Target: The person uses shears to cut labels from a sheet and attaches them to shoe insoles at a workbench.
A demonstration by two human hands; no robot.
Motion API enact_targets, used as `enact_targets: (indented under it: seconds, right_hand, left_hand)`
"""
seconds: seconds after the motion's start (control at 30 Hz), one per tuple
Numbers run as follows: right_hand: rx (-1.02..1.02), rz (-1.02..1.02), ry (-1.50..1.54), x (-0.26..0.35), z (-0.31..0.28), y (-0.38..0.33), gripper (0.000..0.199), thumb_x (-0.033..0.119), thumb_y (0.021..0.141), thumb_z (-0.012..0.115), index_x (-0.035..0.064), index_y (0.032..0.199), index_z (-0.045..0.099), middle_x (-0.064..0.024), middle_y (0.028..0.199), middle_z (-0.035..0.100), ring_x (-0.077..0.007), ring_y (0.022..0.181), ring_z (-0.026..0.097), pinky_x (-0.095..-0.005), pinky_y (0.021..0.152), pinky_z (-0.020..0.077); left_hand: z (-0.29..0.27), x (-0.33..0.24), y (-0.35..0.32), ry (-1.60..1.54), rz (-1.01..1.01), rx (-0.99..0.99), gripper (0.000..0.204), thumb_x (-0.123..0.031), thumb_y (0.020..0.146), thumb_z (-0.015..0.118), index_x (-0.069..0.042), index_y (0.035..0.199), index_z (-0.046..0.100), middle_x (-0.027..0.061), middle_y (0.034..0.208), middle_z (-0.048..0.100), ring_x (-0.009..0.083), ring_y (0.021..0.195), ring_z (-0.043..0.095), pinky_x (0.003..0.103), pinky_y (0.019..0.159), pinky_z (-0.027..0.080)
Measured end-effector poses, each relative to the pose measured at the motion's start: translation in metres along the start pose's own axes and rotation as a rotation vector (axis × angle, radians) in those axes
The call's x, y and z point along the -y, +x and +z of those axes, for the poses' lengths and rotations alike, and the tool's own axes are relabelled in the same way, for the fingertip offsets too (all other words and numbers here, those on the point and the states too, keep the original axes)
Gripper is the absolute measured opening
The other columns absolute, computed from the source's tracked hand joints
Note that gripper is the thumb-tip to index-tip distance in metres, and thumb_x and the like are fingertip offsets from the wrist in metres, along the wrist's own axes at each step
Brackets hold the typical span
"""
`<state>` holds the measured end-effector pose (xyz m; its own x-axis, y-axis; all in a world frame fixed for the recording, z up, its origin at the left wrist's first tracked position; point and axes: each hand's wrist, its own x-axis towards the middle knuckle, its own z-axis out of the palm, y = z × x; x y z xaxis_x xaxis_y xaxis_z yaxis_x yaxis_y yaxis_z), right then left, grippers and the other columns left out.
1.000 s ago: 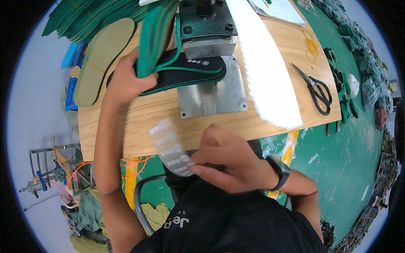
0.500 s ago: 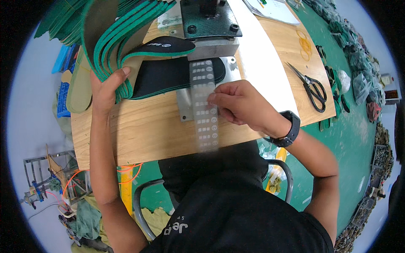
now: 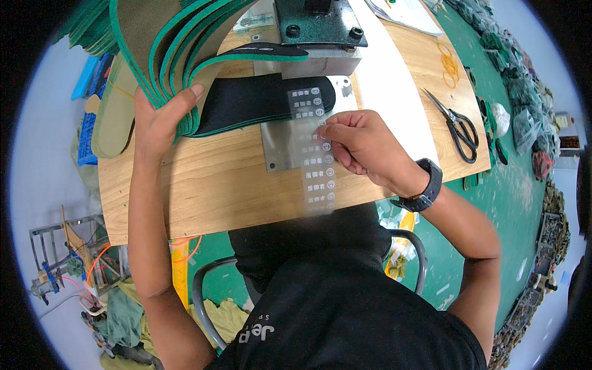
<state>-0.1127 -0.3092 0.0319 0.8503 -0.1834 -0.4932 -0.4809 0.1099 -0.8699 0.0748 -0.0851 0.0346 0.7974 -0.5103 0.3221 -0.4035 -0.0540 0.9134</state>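
My left hand (image 3: 161, 123) is closed around the heel ends of a bundle of insoles (image 3: 161, 58) with black tops and green edges; several curl upward. One black insole (image 3: 246, 98) lies flat, its toe over a metal plate (image 3: 277, 148) in front of a press block (image 3: 324, 64). Above it, a raised insole (image 3: 259, 52) reaches across the block's front left. My right hand (image 3: 373, 148), with a black watch on the wrist, pinches the edge of a clear strip (image 3: 317, 179) printed with rows of white marks. The strip's far end lies over the flat insole's toe; its near end reaches the table edge.
Black-handled scissors (image 3: 461, 131) and yellow rubber bands (image 3: 448, 66) lie on the wooden table (image 3: 203, 191) at the right. More insoles are piled at the far left, near a blue crate (image 3: 87, 132). Papers (image 3: 407, 15) lie at the back.
The strip and my right hand have shifted slightly right, toward the flat insole's toe tip. The raised insole has tilted, so its top mark now shows almost edge-on.
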Motion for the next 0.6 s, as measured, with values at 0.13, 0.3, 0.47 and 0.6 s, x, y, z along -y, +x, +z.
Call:
enact_targets:
  seconds: [0.13,0.3,0.47,0.6]
  right_hand:
    - [0.031,-0.024,-0.011,-0.002,-0.005,0.002,0.022,0.015,0.089,0.055,-0.0018,0.077,0.062,-0.004,0.05,0.05,-0.0088,0.039,0.043,-0.0236,0.037,0.0323]
    - [-0.037,0.0,0.001,0.003,0.004,0.0,0.022,0.018,0.092,0.054,0.0011,0.079,0.061,-0.0002,0.048,0.048,-0.0059,0.037,0.039,-0.0203,0.035,0.0276]
    - [-0.037,-0.063,-0.046,0.005,0.007,0.006,0.022,0.019,0.093,0.055,0.003,0.079,0.061,0.0022,0.047,0.045,-0.0038,0.036,0.034,-0.0186,0.035,0.024]
    - [-0.026,-0.026,-0.042,0.001,0.0,0.013,0.022,0.019,0.093,0.056,0.0023,0.081,0.062,0.0023,0.048,0.045,-0.0033,0.037,0.033,-0.0186,0.035,0.0228]
  left_hand:
    - [0.001,-0.002,0.002,0.056,0.109,0.003,0.036,-0.011,0.074,0.067,0.004,0.106,0.061,0.007,0.091,0.064,0.012,0.079,0.057,0.027,0.074,0.046]
    - [0.003,-0.005,-0.001,0.049,0.055,-0.006,0.035,-0.014,0.077,0.069,0.004,0.105,0.061,0.0071,0.093,0.065,0.0119,0.079,0.057,0.027,0.076,0.046]
    - [0.002,-0.002,-0.005,0.066,0.05,-0.004,0.034,-0.013,0.078,0.07,0.003,0.107,0.062,0.0074,0.096,0.065,0.0116,0.082,0.058,0.027,0.077,0.047]
    - [0.006,0.001,-0.006,-0.057,0.087,-0.022,0.035,-0.015,0.079,0.072,0.002,0.108,0.062,0.008,0.098,0.066,0.0127,0.086,0.059,0.027,0.08,0.047]
